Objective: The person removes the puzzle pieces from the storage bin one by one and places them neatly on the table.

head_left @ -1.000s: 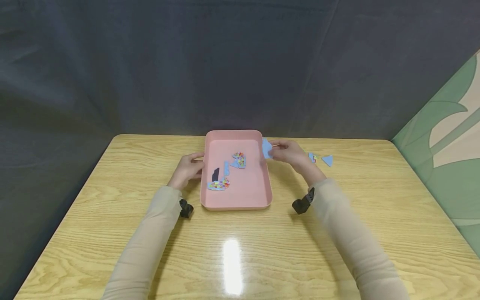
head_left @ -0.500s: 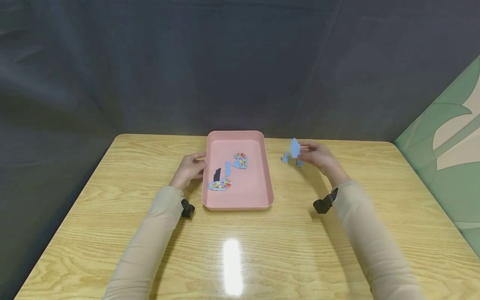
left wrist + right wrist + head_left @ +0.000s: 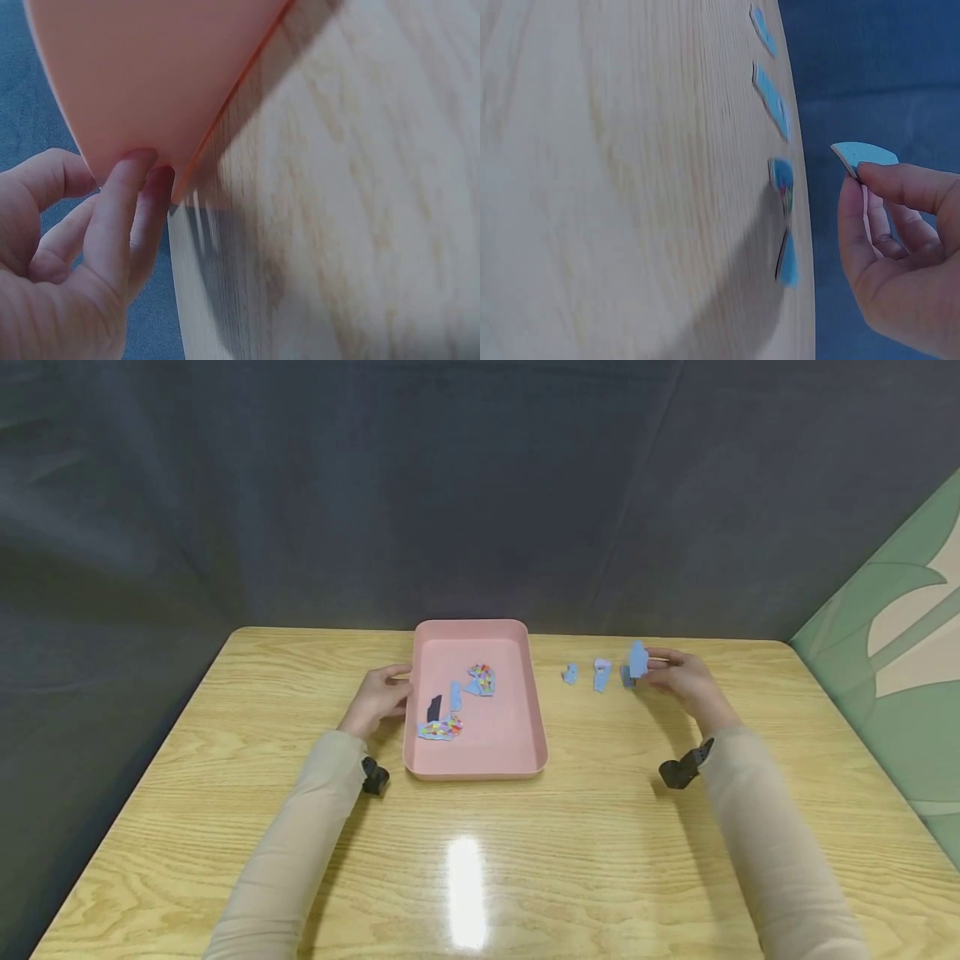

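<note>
Pinching the blue piece [image 3: 638, 660], probably light and stiff, best held by its edges: your right hand [image 3: 686, 683]; touching the pink tray [image 3: 495, 743] from outside: your left hand [image 3: 374, 697].

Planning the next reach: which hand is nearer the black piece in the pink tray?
Left. The left hand touches the left wall of the pink tray, near the black piece; the right hand is beyond the tray's right side, holding a blue piece.
</note>
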Demonstrator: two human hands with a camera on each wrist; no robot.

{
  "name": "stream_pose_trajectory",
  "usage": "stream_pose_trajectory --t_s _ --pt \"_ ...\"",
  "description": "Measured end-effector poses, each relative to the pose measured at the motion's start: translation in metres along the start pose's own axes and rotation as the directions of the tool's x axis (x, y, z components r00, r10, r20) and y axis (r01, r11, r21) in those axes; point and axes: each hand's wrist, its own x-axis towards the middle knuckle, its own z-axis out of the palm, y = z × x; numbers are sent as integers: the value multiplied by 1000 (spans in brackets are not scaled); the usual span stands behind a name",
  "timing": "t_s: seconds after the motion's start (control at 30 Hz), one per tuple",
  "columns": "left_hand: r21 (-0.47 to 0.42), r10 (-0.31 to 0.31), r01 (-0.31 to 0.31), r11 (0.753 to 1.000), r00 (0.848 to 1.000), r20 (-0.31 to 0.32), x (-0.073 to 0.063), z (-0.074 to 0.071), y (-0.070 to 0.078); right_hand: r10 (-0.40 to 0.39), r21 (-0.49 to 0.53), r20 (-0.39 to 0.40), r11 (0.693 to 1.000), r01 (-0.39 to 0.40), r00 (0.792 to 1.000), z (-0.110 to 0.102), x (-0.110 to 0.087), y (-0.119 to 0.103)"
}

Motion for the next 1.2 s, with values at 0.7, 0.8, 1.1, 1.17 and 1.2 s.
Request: stream_pose_trajectory --t_s 0.7,0.8,1.1,1.17,1.2 --pt "26 -10 11 1000 1000 -23 2 2 0 77 191 -116 980 -54 990 -53 -16 39" --pt "26 -4 5 1000 1000 -23 1 1 -1 77 209 -135 977 -47 988 -55 -16 42" --pt "18 -4 5 1000 1000 -24 -1 0 1 96 209 -134 976 -67 986 -57 -13 46" --pt "16 -6 6 1000 1000 -24 -1 1 1 100 201 -136 977 -72 986 -57 -13 47" --pt "17 -6 6 1000 1000 -23 -1 1 1 102 217 -139 974 -70 985 -57 -13 48"
